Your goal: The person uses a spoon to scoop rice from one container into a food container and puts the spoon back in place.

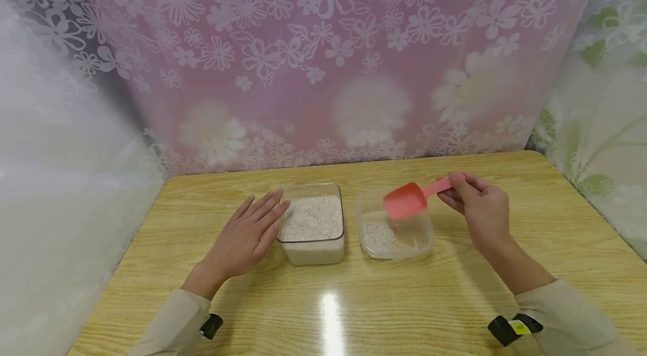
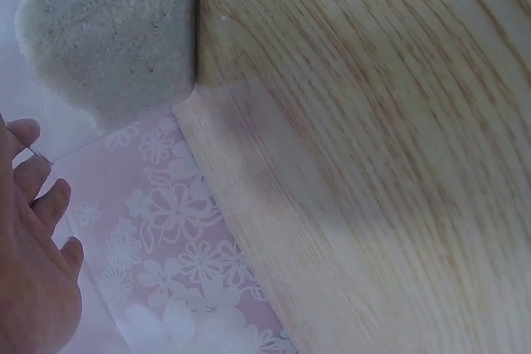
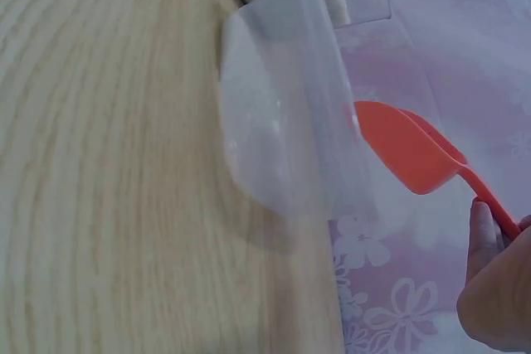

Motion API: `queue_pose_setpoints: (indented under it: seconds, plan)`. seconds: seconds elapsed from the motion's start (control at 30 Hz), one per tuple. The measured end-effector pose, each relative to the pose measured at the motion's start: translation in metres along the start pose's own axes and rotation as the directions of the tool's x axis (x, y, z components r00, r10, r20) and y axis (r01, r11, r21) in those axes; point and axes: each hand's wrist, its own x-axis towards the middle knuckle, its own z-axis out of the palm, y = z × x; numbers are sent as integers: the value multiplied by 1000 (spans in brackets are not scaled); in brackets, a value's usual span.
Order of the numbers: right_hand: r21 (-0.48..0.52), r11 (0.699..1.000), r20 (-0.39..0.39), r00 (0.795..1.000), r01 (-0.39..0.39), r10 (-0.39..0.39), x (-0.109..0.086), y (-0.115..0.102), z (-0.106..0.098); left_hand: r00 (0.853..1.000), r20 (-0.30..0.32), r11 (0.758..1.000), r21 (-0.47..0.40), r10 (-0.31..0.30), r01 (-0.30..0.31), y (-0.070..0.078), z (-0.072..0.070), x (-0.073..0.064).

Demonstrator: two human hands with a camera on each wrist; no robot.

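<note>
In the head view my right hand pinches the handle of a red-pink scoop between thumb and fingers. Tilted over a translucent plastic container, the scoop shows its bare inner surface. A small heap of rice lies on that container's left side. My left hand, fingers straight, rests at the left rim of a clear square bin holding much more rice. In the right wrist view the scoop overlaps the container's rim, and my right hand grips its handle from below.
Both containers stand side by side on a wood-grain table, with a narrow gap between them. A pink floral curtain hangs behind the table's far edge. Pale curtains flank the left and right sides.
</note>
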Motion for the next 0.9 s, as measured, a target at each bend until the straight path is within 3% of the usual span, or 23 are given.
queue_pose_setpoints:
  seconds: [0.27,0.5,0.7,0.9]
  plan:
    - [161,987,-42,999,-5,11,5,-13,13,1000,-2,1000,-2,0,0,0,-1,0]
    - [335,939,-1,997,-78,83,9,-21,30,1000,-6,1000,2,-3,3,-1,0,0]
    - [374,922,37,995,-97,89,9,-22,49,1000,-9,1000,19,23,-23,-2,0,2]
    - [343,930,57,991,-131,119,6,-15,74,1000,1,999,30,19,-19,-2,-1,0]
